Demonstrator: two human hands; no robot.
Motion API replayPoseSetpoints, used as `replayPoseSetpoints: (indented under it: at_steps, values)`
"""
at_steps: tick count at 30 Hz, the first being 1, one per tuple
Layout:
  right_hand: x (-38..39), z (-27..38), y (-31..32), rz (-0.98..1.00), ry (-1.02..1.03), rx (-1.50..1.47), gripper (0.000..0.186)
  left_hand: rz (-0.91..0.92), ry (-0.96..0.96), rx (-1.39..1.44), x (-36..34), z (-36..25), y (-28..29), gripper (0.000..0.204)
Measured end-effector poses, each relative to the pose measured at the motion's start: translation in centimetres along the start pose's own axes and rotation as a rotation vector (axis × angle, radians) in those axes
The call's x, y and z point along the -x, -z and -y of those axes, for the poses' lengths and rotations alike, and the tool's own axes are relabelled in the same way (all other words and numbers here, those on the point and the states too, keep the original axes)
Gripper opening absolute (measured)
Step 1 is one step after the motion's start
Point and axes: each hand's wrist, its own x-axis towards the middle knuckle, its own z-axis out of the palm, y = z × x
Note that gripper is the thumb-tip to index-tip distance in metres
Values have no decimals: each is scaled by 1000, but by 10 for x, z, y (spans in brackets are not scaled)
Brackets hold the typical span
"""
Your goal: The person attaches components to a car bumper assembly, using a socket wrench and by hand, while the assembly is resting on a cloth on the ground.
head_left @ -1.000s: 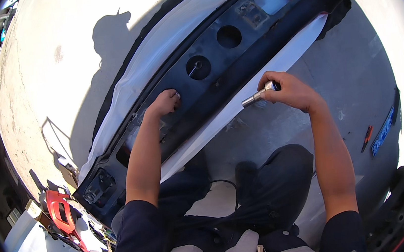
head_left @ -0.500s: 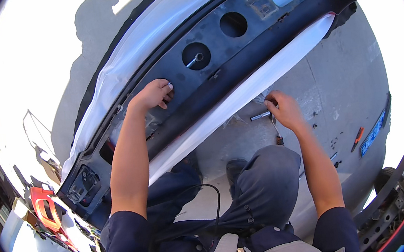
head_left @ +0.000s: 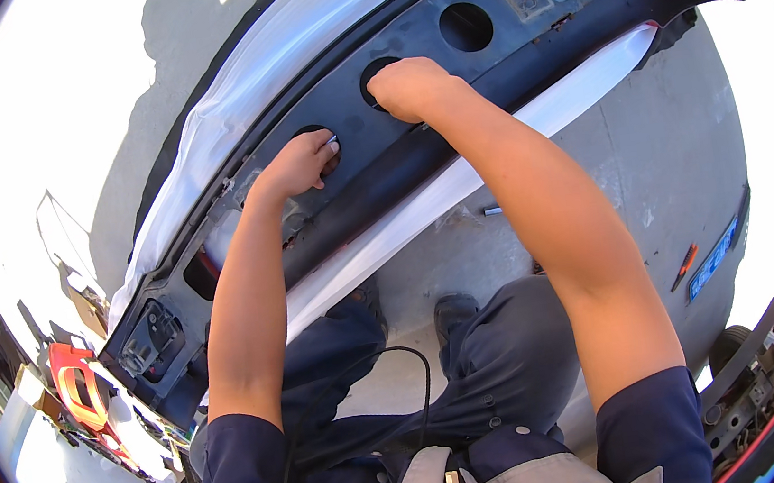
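A long dark car body panel [head_left: 353,155] with round holes lies across in front of me on white sheeting [head_left: 425,201]. My left hand [head_left: 297,166] is closed at one round hole, its fingers partly inside. A small piece of shiny metal [head_left: 332,140] shows between thumb and fingers; the rest of it is hidden. My right hand [head_left: 408,89] is curled into the neighbouring round hole, covering most of it. Its fingertips are out of sight, and what they grip cannot be made out. A third round hole [head_left: 466,27] lies further right.
On the grey floor, a silver cylindrical tool end [head_left: 493,211] shows beside my right forearm. An orange-handled tool [head_left: 686,265] and a blue plate [head_left: 714,260] lie to the right. Red car parts [head_left: 79,386] are at left, and a metal-and-red assembly [head_left: 758,400] at lower right.
My right hand has moved from the tool on the floor up and left to the round hole, where a silver ring-ended wrench showed before. My left hand stays at its hole.
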Motion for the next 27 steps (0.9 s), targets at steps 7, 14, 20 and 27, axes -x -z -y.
replayPoseSetpoints:
  at_steps: [7,14,20,27]
  values:
    - [-16,12,18,246,-85,75,28,-195,-307,-472,-4,19,-8,23]
    - [-22,0,13,261,-148,-85,34,-137,-180,-567,-4,9,-9,22]
    - [-6,5,19,221,-96,-52,37,-87,-42,-871,-9,-3,-14,20]
    - [6,0,17,184,-101,-79,38,-11,-60,-858,-6,-2,-8,22]
